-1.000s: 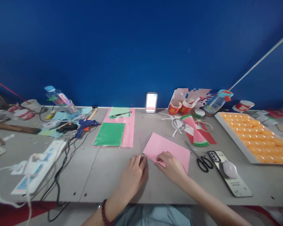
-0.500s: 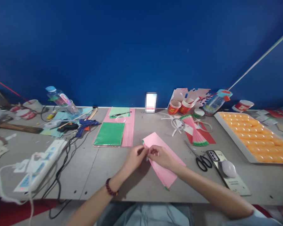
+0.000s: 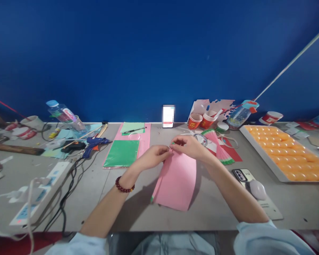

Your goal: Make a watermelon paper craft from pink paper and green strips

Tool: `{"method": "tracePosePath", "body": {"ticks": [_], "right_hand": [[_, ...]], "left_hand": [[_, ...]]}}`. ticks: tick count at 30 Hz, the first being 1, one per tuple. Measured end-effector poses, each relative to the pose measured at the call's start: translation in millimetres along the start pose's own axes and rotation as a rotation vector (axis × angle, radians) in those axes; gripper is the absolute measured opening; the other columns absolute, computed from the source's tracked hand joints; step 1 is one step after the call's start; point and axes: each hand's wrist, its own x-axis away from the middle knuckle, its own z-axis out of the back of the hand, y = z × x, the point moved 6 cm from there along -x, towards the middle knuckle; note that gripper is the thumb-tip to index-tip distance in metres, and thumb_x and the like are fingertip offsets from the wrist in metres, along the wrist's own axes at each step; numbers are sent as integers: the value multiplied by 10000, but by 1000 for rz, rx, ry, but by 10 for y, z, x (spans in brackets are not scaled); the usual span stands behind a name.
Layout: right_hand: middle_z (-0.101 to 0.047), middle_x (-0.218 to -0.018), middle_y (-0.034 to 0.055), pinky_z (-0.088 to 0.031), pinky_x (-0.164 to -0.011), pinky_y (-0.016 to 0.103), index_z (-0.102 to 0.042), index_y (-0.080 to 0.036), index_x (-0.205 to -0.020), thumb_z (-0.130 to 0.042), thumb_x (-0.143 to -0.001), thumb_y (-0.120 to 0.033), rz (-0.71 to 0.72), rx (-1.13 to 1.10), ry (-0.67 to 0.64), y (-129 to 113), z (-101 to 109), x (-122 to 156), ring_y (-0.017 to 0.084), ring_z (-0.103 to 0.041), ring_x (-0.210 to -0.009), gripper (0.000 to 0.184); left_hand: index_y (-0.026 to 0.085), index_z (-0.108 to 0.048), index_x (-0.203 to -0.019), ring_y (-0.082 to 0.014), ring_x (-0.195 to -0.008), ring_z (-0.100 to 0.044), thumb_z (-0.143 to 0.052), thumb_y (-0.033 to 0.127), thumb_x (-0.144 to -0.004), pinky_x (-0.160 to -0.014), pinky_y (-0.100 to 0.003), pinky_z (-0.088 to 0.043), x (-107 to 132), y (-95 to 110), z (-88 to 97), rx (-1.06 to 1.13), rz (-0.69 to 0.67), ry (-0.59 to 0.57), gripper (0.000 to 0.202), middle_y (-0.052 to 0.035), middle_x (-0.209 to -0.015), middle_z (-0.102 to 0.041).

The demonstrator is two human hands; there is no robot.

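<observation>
A pink paper sheet (image 3: 177,180) with a thin green edge hangs from both my hands above the grey table (image 3: 117,191). My left hand (image 3: 152,157) pinches the sheet's top left corner with closed fingers. My right hand (image 3: 188,146) grips the top edge beside it, fingers closed too. The sheet's lower end touches or nearly touches the table near the front edge.
A green sheet on a pink sheet (image 3: 122,153) lies to the left, with a blue glue gun (image 3: 94,143) and a power strip (image 3: 39,193) with cables. To the right are a folded paper fan (image 3: 220,148), paper cups (image 3: 199,121), a phone (image 3: 256,191) and a tray of orange balls (image 3: 284,150).
Both hands pinched the pink sheet's corner, lifted it off the table and raised it away from me; it now hangs upright instead of lying flat.
</observation>
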Motion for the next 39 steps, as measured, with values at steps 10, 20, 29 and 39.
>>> {"method": "tracePosePath", "body": {"ticks": [10, 20, 29, 39], "right_hand": [[-541, -580, -30, -335, -494, 227, -634, -166, -715, -697, -706, -505, -192, -325, 50, 241, 88, 3, 89, -457, -532, 345], [-556, -598, -31, -385, -528, 234, -631, -173, -737, -703, -717, -420, -252, -298, -85, 318, 16, -16, 92, -491, -558, 259], [-576, -649, -16, -396, -553, 241, -621, -180, -750, -674, -743, -410, -239, -293, -130, 303, -48, -10, 106, -512, -608, 236], [-565, -626, -18, -396, -548, 249, -607, -186, -732, -668, -750, -432, -241, -281, -102, 294, -37, 10, 110, -509, -591, 255]], "left_hand": [[163, -657, -790, -130, -640, -483, -480, 506, -878, -540, -241, -316, 109, -99, 255, -182, 108, 17, 396, -15, -711, -593], [163, -680, -790, -129, -624, -487, -593, 528, -798, -523, -244, -293, -14, -49, 383, -238, 125, -112, 376, -31, -725, -633], [147, -681, -719, -101, -539, -387, -564, 529, -816, -485, -240, -253, -115, -130, 261, -186, 123, -82, 411, 14, -585, -519], [148, -722, -714, -140, -608, -537, -661, 533, -740, -528, -240, -348, -75, -47, 303, -179, 150, 30, 391, -53, -703, -694]]}}
